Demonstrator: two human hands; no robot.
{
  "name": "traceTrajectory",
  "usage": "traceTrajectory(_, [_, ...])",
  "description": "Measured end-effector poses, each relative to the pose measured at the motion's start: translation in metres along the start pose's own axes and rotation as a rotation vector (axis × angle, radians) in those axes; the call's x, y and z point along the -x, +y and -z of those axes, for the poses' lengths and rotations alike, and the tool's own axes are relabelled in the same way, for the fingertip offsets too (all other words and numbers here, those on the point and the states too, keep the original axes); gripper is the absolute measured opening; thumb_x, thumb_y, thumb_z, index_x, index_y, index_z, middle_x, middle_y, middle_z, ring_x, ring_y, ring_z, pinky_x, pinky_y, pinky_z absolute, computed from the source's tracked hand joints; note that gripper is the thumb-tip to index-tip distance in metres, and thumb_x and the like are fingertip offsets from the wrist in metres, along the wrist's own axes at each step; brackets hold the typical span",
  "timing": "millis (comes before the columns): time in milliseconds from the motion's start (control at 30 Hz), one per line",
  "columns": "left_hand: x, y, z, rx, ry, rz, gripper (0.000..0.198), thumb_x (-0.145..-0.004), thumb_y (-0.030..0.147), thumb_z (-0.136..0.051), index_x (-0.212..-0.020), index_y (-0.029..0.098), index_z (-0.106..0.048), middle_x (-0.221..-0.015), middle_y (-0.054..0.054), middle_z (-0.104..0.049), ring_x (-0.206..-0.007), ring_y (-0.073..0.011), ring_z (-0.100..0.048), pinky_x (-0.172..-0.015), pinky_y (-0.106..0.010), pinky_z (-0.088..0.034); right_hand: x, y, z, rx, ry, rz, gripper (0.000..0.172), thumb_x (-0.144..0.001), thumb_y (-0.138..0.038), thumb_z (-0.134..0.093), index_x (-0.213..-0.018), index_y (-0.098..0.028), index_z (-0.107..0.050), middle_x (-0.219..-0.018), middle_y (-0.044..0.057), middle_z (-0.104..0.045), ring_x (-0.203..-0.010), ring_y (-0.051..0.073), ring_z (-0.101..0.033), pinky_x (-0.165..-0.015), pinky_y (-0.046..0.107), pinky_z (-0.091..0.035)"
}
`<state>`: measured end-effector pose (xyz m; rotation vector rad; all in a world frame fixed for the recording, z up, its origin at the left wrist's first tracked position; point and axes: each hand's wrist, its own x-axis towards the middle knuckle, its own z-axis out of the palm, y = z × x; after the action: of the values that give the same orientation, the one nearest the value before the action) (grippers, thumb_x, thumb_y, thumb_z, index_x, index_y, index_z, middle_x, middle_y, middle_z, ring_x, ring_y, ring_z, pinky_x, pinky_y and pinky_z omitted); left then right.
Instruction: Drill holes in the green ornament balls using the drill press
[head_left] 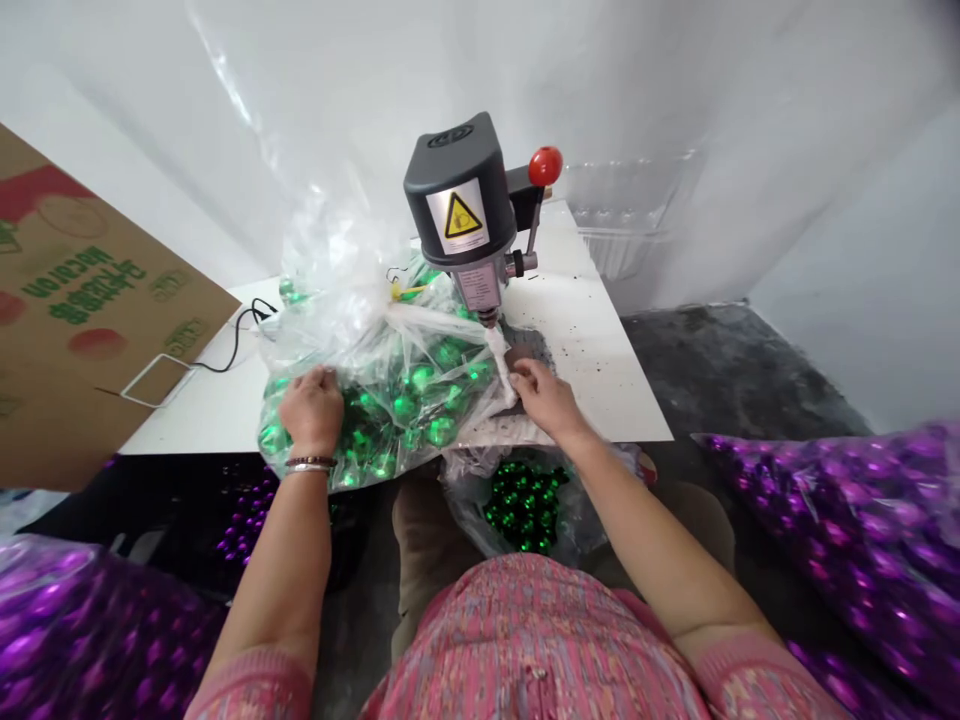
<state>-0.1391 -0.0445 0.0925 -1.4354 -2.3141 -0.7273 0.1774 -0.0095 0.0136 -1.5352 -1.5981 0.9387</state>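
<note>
Bag of shiny green baubles [405,400] in clear plastic: at the front of the white surface [592,340], slumped just left of and in front of the bench machine [457,215]. Probably light but lumpy. Film soft and slippery, balls loose inside, shells possibly fragile, so no hard squeezing. Best hold: gathered neck, plus flat support under the body.

Left hand [311,408]: palm down on top of the bag, fingers curled over, pressing, no pinch. Right hand [544,397]: on the twisted pale neck [501,365] of the bag, apparently pinching it down near the machine's base; exact finger position partly hidden. Hands well apart.

Machine: black head, yellow warning label [458,214], red ball lever [544,166]. Neck just below the spindle tip. Black specks across the surface. Black cable [232,345] at left, printed cardboard sheet [90,300] overlapping the left edge. Behind: clear plastic sheeting [225,120], clear tray [622,225]. Below: dark floor [720,370], smaller bag of green beads [525,505] at the lap, bags of purple baubles on both sides [847,520] [82,630].
</note>
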Motion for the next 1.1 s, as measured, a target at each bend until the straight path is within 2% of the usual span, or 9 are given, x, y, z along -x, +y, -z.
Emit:
traceTrajectory(100, [0.01,0.023,0.011,0.05,0.218,-0.148,0.026,-0.084,0.022,-0.058,-0.105,0.016,-0.072,-0.111,-0.017,-0.065,-0.112,-0.0353,-0.057,-0.102,-0.059,-0.04,-0.02,-0.004,-0.003,0.029,0.078,0.148,0.036,-0.091,-0.035,-0.055,-0.125,-0.025,-0.061,-0.108,0.004,-0.072,-0.1,0.018,-0.067,-0.095,0.033,-0.052])
traceTrajectory(167, [0.024,0.056,0.013,0.231,0.238,-0.357,0.027,-0.086,0.022,-0.057,-0.11,0.015,-0.07,-0.113,-0.016,-0.065,-0.113,-0.03,-0.058,-0.106,-0.052,-0.042,-0.034,-0.007,-0.009,0.053,0.137,0.218,0.041,-0.087,-0.038,-0.061,-0.125,-0.022,-0.061,-0.108,0.008,-0.071,-0.101,0.021,-0.066,-0.094,0.036,-0.053])
traceTrajectory(267, [0.044,0.113,0.001,0.522,-0.073,-0.535,0.022,-0.089,0.022,-0.054,-0.102,0.017,-0.071,-0.107,-0.011,-0.07,-0.107,-0.0227,-0.064,-0.101,-0.039,-0.049,-0.047,-0.009,-0.019,0.083,0.244,0.32,0.042,-0.089,-0.045,-0.06,-0.121,-0.018,-0.062,-0.117,0.014,-0.066,-0.109,0.024,-0.063,-0.095,0.038,-0.053])
traceTrajectory(367, [0.047,0.156,-0.025,0.736,-0.371,-0.319,0.024,-0.086,0.017,-0.053,-0.101,0.016,-0.071,-0.098,-0.008,-0.074,-0.089,-0.0183,-0.068,-0.09,-0.033,-0.054,-0.049,-0.011,-0.024,0.096,0.305,0.427,0.038,-0.096,-0.044,-0.047,-0.119,-0.019,-0.064,-0.116,0.013,-0.068,-0.112,0.021,-0.062,-0.1,0.035,-0.051])
traceTrajectory(433, [0.043,0.171,-0.04,0.815,-0.486,-0.16,0.021,-0.084,0.019,-0.057,-0.099,0.015,-0.071,-0.09,-0.006,-0.074,-0.08,-0.0171,-0.067,-0.08,-0.031,-0.055,-0.048,-0.009,-0.022,0.111,0.314,0.483,0.038,-0.099,-0.042,-0.041,-0.117,-0.019,-0.066,-0.116,0.012,-0.069,-0.113,0.02,-0.062,-0.103,0.035,-0.049])
traceTrajectory(667, [0.036,0.175,-0.057,1.088,-0.664,0.199,0.016,-0.074,0.026,-0.067,-0.085,0.015,-0.069,-0.07,0.001,-0.065,-0.061,-0.0103,-0.058,-0.062,-0.023,-0.05,-0.053,0.004,-0.012,0.171,0.214,0.555,0.039,-0.098,-0.04,-0.043,-0.122,-0.019,-0.067,-0.123,0.012,-0.068,-0.12,0.022,-0.06,-0.109,0.04,-0.047])
traceTrajectory(867, [0.03,0.171,-0.055,0.878,-0.703,0.032,0.02,-0.074,0.029,-0.062,-0.082,0.014,-0.071,-0.058,0.003,-0.058,-0.056,-0.0105,-0.052,-0.057,-0.022,-0.044,-0.085,0.003,0.003,0.22,-0.078,0.604,0.045,-0.094,-0.034,-0.05,-0.138,-0.024,-0.056,-0.135,0.007,-0.062,-0.123,0.016,-0.06,-0.107,0.035,-0.05])
traceTrajectory(1000, [0.028,0.171,-0.054,0.726,-0.614,-0.063,0.023,-0.075,0.03,-0.058,-0.082,0.014,-0.073,-0.06,0.001,-0.061,-0.057,-0.0124,-0.053,-0.057,-0.024,-0.043,-0.111,-0.013,0.027,0.336,-0.33,0.662,0.039,-0.085,-0.028,-0.064,-0.123,-0.021,-0.067,-0.126,0.007,-0.067,-0.12,0.016,-0.06,-0.106,0.03,-0.047])
traceTrajectory(1100, [0.029,0.172,-0.055,0.667,-0.545,-0.059,0.026,-0.077,0.031,-0.058,-0.088,0.014,-0.074,-0.066,0.0,-0.066,-0.062,-0.0141,-0.057,-0.06,-0.025,-0.045,-0.123,-0.024,0.035,0.437,-0.441,0.678,0.03,-0.077,-0.024,-0.07,-0.107,-0.023,-0.073,-0.111,0.005,-0.071,-0.105,0.017,-0.064,-0.092,0.027,-0.049])
